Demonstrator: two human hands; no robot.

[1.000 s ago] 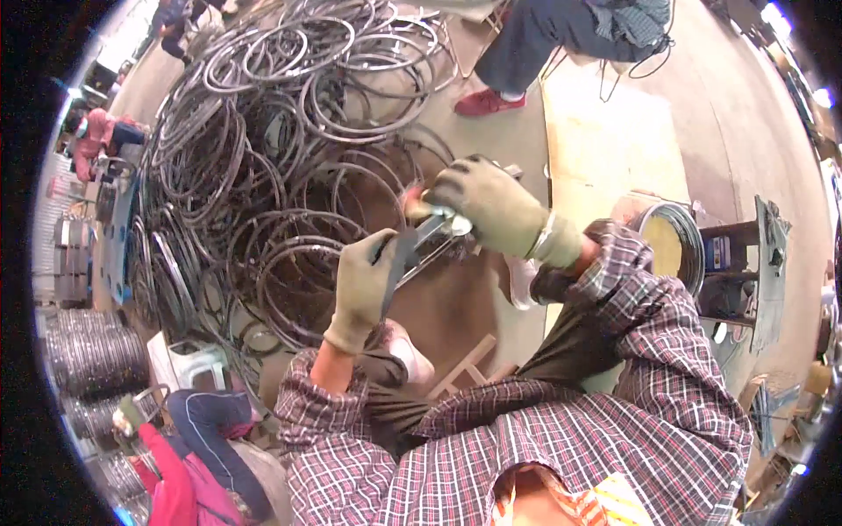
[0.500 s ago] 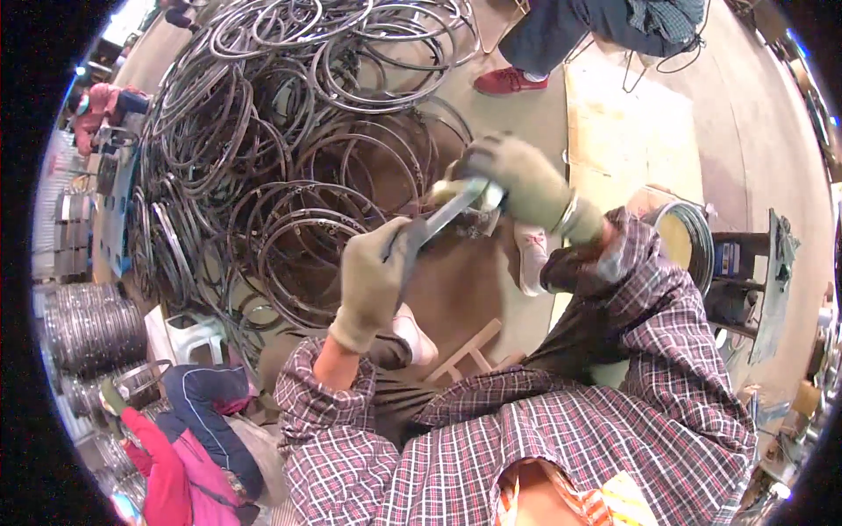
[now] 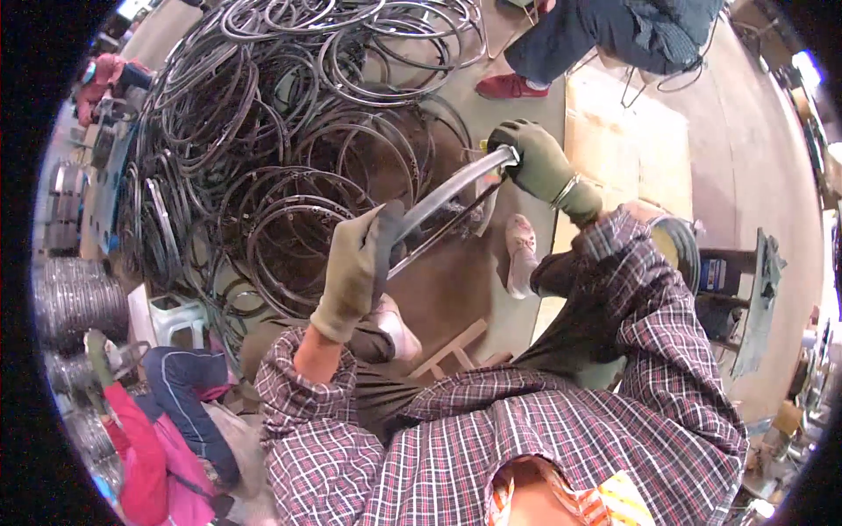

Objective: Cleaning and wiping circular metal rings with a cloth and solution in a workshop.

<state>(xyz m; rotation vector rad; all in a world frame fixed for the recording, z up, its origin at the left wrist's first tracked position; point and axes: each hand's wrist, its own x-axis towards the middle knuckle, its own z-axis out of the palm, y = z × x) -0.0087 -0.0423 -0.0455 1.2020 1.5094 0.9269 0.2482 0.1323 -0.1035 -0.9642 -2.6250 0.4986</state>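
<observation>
My left hand (image 3: 355, 272), in a beige glove with a dark palm, is closed round the near side of a silver wheel rim (image 3: 452, 195). At the rim's far right end, my right hand (image 3: 542, 167), gloved alike, grips it with the fingers curled over. The hoop is raised above the floor between my knees and tilted, so it shows as a narrow loop. Both thumbs and the gripped parts of the metal are mostly hidden. Beyond my hands lies a large heap of dark and silver rims (image 3: 338, 140).
A small wooden stool frame (image 3: 452, 351) is by my feet. Flattened cardboard (image 3: 623, 149) lies to the right, near a low shelf (image 3: 732, 289). Another person in pink (image 3: 167, 465) sits at left, beside a white plastic stool (image 3: 175, 320); a person's red shoe (image 3: 513, 86) is ahead.
The rim has turned, so its upper band and thin lower edge now show between my hands. My left hand has shifted slightly left; my right hand has changed its hold at the far end.
</observation>
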